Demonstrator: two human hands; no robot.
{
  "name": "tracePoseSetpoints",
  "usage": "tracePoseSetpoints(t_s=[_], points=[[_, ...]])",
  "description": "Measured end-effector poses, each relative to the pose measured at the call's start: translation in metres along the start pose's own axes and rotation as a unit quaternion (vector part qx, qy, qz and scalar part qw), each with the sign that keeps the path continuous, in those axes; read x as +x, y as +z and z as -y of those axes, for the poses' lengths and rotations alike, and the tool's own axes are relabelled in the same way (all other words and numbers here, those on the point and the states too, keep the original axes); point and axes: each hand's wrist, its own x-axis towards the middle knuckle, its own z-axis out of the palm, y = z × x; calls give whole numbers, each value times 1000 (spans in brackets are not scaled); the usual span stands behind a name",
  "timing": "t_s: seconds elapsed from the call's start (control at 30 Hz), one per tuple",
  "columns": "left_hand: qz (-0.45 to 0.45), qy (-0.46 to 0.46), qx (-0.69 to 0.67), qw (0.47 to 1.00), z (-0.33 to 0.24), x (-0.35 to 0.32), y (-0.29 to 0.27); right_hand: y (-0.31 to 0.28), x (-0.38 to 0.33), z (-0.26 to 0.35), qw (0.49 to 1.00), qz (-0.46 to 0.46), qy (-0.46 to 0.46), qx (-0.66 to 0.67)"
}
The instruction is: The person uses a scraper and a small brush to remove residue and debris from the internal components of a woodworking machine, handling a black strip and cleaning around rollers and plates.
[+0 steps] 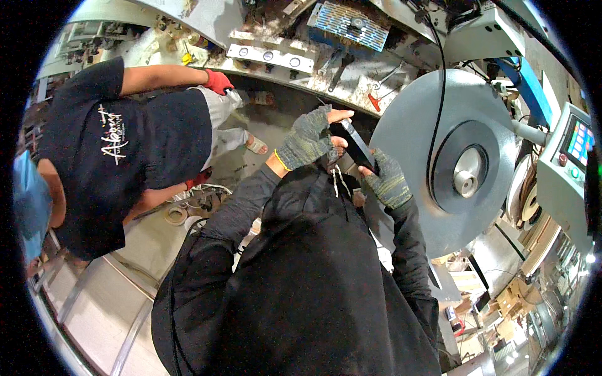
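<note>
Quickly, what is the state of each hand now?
Left hand: gloved, fingers on the upper end of a dark flat phone.
Right hand: gloved, closed on the phone's lower end.

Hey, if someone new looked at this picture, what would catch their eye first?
Probably the big grey metal disc on the right, with its hub and a black cable hanging across it. At centre, the left hand and right hand, both in knit gloves, hold a dark phone. On the left, a co-worker in a dark shirt bends over.
</note>
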Motion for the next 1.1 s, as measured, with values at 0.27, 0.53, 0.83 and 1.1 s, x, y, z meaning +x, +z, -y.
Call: tracePoseSetpoints(t_s=[0.27,0.53,0.83,1.1], points=[[12,-110,-72,991,-19,14,3,-1,2,-32,999,17,-8,44],[-24,-151,-35,988,-7,7,15,-19,4,-12,999,36,3,1],[261,-132,48,955,24,51,-17,40,-31,-51,949,-313,-15,-29],[509,-274,-24,816,34,115,-30,87,-117,-57,808,-522,38,269]])
